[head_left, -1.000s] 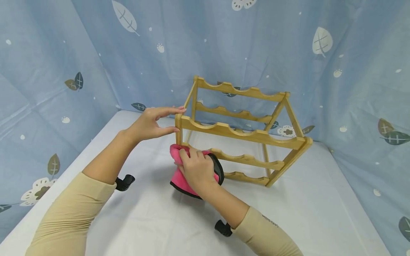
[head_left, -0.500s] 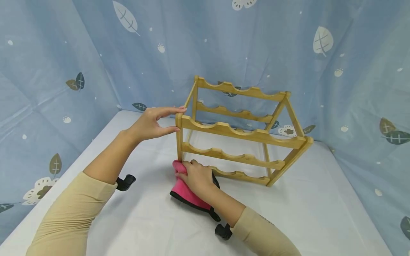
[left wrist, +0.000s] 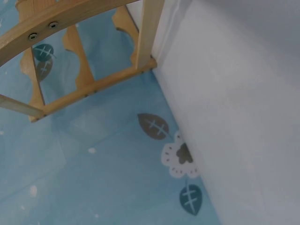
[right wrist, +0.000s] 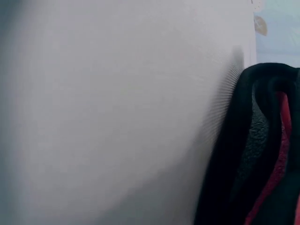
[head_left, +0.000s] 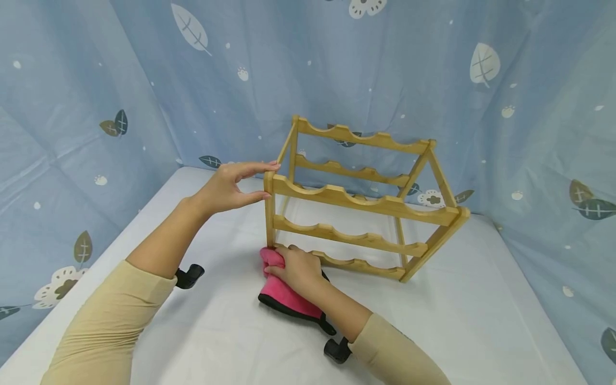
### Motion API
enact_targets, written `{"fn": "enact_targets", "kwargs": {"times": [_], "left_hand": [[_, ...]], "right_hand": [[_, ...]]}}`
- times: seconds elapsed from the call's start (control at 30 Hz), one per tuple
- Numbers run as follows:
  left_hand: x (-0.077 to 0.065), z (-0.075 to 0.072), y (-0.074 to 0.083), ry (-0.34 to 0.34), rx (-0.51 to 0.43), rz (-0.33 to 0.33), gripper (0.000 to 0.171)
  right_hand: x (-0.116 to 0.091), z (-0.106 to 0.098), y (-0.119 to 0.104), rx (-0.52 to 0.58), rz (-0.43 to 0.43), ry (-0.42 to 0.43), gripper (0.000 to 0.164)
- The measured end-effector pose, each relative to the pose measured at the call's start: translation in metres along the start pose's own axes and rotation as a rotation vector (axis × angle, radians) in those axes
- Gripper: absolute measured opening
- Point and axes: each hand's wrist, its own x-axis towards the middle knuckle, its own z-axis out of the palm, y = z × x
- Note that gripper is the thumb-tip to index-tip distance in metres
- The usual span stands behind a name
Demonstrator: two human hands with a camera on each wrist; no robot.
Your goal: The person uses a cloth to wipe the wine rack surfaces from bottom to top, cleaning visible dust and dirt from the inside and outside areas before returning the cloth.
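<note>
A wooden wine rack (head_left: 356, 202) with scalloped rails stands on the white table. My left hand (head_left: 226, 188) holds its front left top corner, thumb on the near side and fingers over the top. In my right hand (head_left: 300, 272) is a folded pink cleaning cloth (head_left: 291, 300) with black edging, gripped against the foot of the rack's front left post. Part of the cloth hides under the palm. The left wrist view shows rack bars (left wrist: 89, 93) but no fingers. Along the right edge of the right wrist view, the cloth's dark folds (right wrist: 262, 140) show grey and red layers.
The white table (head_left: 216, 331) runs back to a blue curtain (head_left: 269, 64) printed with leaves, just behind the rack. Black wrist-worn pieces sit by the left wrist (head_left: 190, 276) and the right wrist (head_left: 337, 351).
My right hand has slid the pink cloth down the front left post to its foot, mostly in the first half second. My left hand and the rack have stayed in place.
</note>
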Motion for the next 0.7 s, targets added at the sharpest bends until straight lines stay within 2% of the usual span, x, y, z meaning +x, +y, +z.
{"fn": "enact_targets", "kwargs": {"times": [0.3,0.53,0.7], "left_hand": [[0.0,0.001,-0.002,0.004,-0.003,0.01,0.058],[0.0,0.001,-0.001,0.005,0.004,0.001,0.057],[-0.001,0.002,-0.003,0.007,0.012,0.002,0.057]], "right_hand": [[-0.019,-0.021,0.011,-0.004,-0.085,0.062,0.054],[-0.036,-0.037,0.029,0.074,-0.124,0.1,0.049],[-0.048,-0.05,0.044,0.104,-0.149,0.178,0.046]]}}
